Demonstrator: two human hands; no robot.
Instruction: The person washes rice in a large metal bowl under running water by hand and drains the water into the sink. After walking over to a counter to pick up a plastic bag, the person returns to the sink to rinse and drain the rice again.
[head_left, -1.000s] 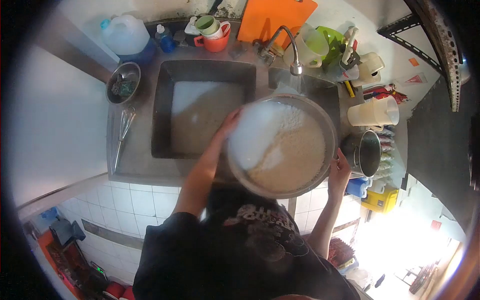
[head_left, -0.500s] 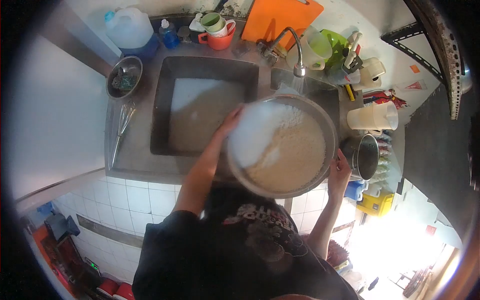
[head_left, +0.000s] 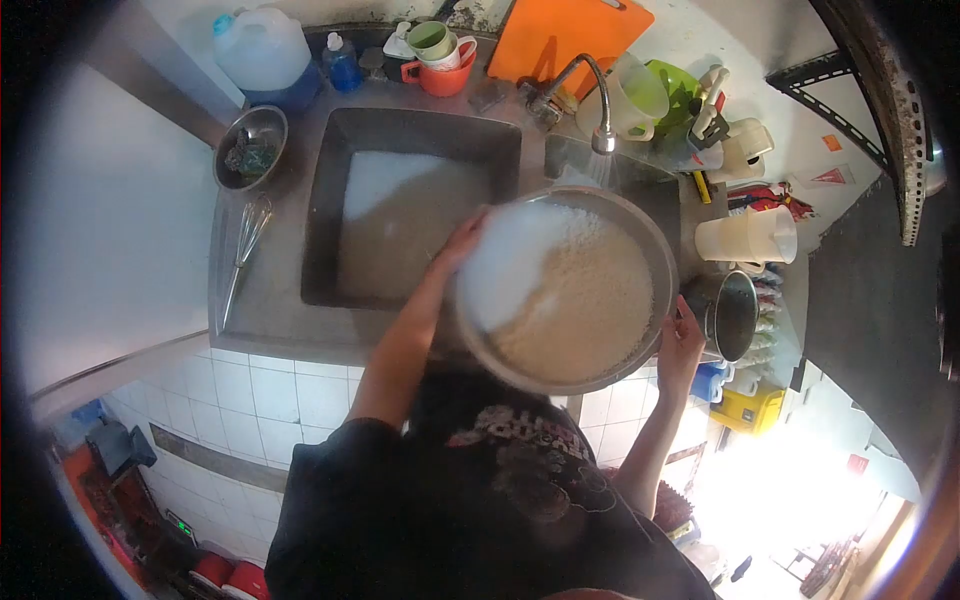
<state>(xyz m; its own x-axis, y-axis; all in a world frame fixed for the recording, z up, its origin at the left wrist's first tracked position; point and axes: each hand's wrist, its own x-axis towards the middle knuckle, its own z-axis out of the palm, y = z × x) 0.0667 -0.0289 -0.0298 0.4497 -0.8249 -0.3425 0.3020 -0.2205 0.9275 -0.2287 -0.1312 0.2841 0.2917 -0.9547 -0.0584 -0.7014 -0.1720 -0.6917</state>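
A large round metal basin (head_left: 664,262) holds cloudy, pale beige liquid (head_left: 590,320) with bright glare and froth on its surface. My left hand (head_left: 460,243) is closed on the basin's left rim, its fingertips partly hidden. On the opposite side, my right hand (head_left: 682,338) grips the rim with the thumb up. The curved faucet (head_left: 603,140) is above the basin's far edge, and water runs down from its nozzle. To the left of the basin lies a square sink (head_left: 330,220) containing cloudy water.
A whisk (head_left: 240,262) and a metal bowl with scrubbers (head_left: 250,150) sit on the left counter. An orange cutting board (head_left: 570,40) leans at the back. A white pitcher (head_left: 745,236) and a metal pot (head_left: 736,315) stand at the right.
The camera view has shifted very slightly. Both hands stay on the basin's rim, and water keeps running from the faucet.
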